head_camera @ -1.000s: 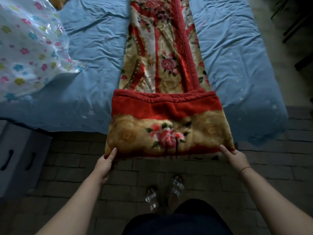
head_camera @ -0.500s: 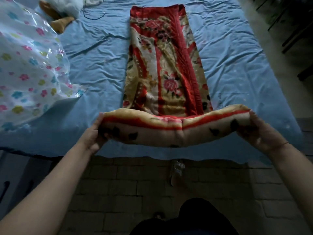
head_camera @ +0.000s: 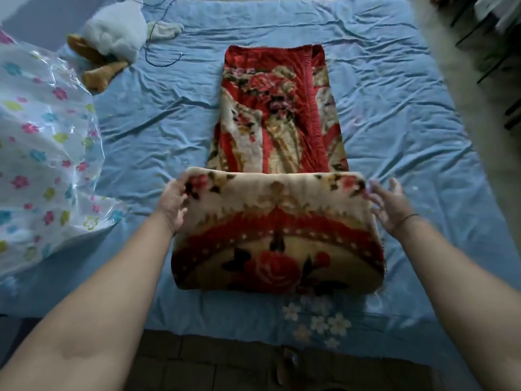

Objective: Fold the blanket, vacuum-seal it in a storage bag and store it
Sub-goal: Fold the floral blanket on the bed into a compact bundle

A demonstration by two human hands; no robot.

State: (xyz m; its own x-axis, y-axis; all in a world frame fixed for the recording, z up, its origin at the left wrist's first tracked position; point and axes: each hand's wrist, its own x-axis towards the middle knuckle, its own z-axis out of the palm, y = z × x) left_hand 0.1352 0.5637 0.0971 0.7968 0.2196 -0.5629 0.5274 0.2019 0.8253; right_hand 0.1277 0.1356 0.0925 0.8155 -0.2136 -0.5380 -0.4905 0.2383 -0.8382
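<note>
The left hand (head_camera: 173, 201) grips the blanket (head_camera: 277, 244) at its folded corner; the right hand (head_camera: 390, 204), blurred, spreads its fingers, holding nothing. The storage bag (head_camera: 42, 153) is cut off at the left.

Red floral blanket (head_camera: 277, 235), near end folded over, lies right of flower-printed storage bag (head_camera: 42, 153)

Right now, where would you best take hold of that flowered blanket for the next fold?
Probably at the two short ends of the folded blanket, left hand from the left, right hand from the right. It lies wide, thick and soft across the bed sheet, so one middle grip would likely let it sag.
</note>
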